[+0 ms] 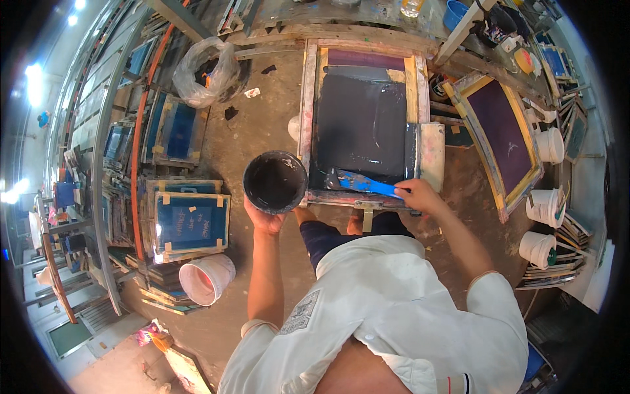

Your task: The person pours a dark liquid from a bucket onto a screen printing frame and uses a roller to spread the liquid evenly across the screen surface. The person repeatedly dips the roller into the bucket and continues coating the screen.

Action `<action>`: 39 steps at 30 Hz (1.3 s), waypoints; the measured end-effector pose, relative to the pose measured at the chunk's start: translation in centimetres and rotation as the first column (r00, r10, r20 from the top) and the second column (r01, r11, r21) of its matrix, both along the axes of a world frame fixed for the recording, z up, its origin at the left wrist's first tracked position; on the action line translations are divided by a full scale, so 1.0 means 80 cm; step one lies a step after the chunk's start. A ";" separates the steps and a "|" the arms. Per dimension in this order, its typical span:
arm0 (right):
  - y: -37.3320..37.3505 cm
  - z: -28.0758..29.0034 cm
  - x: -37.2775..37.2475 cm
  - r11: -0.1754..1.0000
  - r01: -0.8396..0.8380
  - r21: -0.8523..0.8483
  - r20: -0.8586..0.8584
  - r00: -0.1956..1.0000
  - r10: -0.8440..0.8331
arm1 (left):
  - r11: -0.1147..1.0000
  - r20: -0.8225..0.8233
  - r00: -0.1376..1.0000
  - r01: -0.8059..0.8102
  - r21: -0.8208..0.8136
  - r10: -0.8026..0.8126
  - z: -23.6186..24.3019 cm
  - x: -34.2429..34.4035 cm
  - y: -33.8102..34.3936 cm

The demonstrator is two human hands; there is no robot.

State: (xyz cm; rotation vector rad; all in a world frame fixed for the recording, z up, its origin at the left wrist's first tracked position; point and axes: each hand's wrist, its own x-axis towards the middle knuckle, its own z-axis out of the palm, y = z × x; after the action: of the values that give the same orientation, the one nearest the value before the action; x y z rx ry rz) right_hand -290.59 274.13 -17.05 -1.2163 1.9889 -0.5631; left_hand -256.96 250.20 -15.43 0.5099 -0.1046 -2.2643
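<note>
In front of me lies a screen printing frame, its mesh covered with black ink. My right hand is closed round the handle of a blue spatula. The spatula's dark, ink-smeared end rests at the near left part of the inked screen. My left hand grips a round black tub from below and beside, just left of the frame. Dark ink coats the tub's inside. Along the frame's right side a squeegee with an inky edge stands next to a pale, stained block.
A second screen frame leans at the right, near several white buckets. On the left, blue screens stand stacked by a pinkish-white bucket. A clear plastic bag hangs at the far left of the screen.
</note>
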 end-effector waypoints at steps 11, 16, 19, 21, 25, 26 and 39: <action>-0.010 -0.042 0.050 0.965 0.217 0.148 0.469 0.843 -0.262 | 0.995 -0.020 0.996 0.082 -0.063 -0.083 0.022 0.016 0.007; 0.013 -0.020 0.050 0.956 0.275 0.106 0.484 0.826 -0.291 | 0.993 0.235 0.972 0.055 -0.108 -0.028 0.012 0.007 0.000; 0.040 -0.010 0.052 0.949 0.313 0.044 0.441 0.846 -0.300 | 0.986 0.324 0.944 0.108 -0.128 -0.062 0.006 0.006 0.004; 0.054 0.022 0.042 0.944 0.326 0.040 0.401 0.860 -0.314 | 0.979 0.391 0.916 0.149 -0.138 -0.084 -0.023 0.006 -0.010; 0.071 0.112 0.031 0.930 0.364 0.044 0.251 0.897 -0.363 | 0.942 0.524 0.852 0.170 -0.288 0.006 -0.046 -0.026 -0.020; 0.074 0.132 0.026 0.935 0.348 0.067 0.178 0.918 -0.354 | 0.944 0.572 0.820 0.170 -0.283 0.023 -0.050 -0.038 -0.021; 0.082 0.226 0.093 0.966 -0.048 -0.256 -0.573 0.812 -0.112 | 0.961 0.186 0.943 0.275 0.027 -0.275 -0.014 -0.128 0.075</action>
State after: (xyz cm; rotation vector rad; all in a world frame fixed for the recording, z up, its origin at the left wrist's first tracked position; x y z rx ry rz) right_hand -283.15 280.71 1.00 -1.6747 2.5097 -0.5150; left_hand -267.17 256.17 -16.56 0.7497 -0.2875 -2.4820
